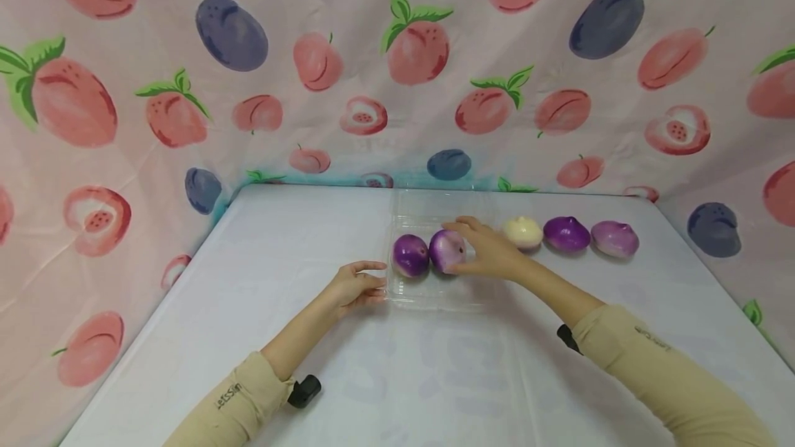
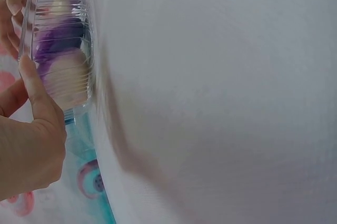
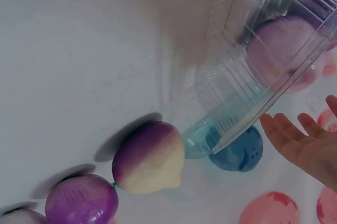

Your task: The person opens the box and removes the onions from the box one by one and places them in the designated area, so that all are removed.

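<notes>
A clear plastic box (image 1: 435,295) stands on the white table with two purple onions in it, a dark one (image 1: 410,256) on the left and a paler onion (image 1: 447,251) on the right. My left hand (image 1: 355,286) pinches the box's left rim; the left wrist view shows this hand (image 2: 37,124) at the rim. Over the box's right side is my right hand (image 1: 487,250), thumb and fingers spread about the paler onion. From the right wrist, the fingers (image 3: 303,134) look straight and spread above the rim; contact with the onion is unclear.
Right of the box, a row on the table holds a cream-and-purple onion (image 1: 523,233), a deep purple onion (image 1: 566,234) and a light purple onion (image 1: 615,239). A fruit-print cloth (image 1: 360,54) hangs behind the table (image 1: 298,226) and along both sides.
</notes>
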The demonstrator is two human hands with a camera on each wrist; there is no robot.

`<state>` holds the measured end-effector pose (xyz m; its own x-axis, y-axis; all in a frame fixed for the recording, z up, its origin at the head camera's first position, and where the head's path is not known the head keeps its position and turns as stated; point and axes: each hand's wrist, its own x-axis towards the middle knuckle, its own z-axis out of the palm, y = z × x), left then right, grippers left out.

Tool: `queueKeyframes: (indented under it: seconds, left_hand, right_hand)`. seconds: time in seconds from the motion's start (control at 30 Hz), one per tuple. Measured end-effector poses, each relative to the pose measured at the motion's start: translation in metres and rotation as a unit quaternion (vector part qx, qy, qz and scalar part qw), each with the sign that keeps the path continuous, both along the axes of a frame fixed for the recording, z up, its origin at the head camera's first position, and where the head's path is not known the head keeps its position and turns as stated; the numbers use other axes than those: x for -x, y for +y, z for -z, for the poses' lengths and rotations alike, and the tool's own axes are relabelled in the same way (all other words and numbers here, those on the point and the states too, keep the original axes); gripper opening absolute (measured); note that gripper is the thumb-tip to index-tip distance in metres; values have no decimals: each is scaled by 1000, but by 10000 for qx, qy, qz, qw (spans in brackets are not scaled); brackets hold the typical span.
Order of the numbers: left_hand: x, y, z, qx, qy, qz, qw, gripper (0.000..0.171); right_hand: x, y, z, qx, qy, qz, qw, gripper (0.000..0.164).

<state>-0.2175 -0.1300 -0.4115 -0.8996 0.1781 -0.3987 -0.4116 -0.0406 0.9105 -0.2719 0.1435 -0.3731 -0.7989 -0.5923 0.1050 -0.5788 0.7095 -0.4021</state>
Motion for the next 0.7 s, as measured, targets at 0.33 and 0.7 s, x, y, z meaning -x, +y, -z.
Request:
queueKeyframes:
  seconds: [0.33,0.7]
  left_hand:
    - [2,5,-2,294,131,-151,9994,42]
    - [3,4,0,365,85,-222,9990,42]
  right_hand:
    - [6,-6,2,-169,-234,-116,9995,80]
    - [9,-17,7,-614,-313,58,9976,80]
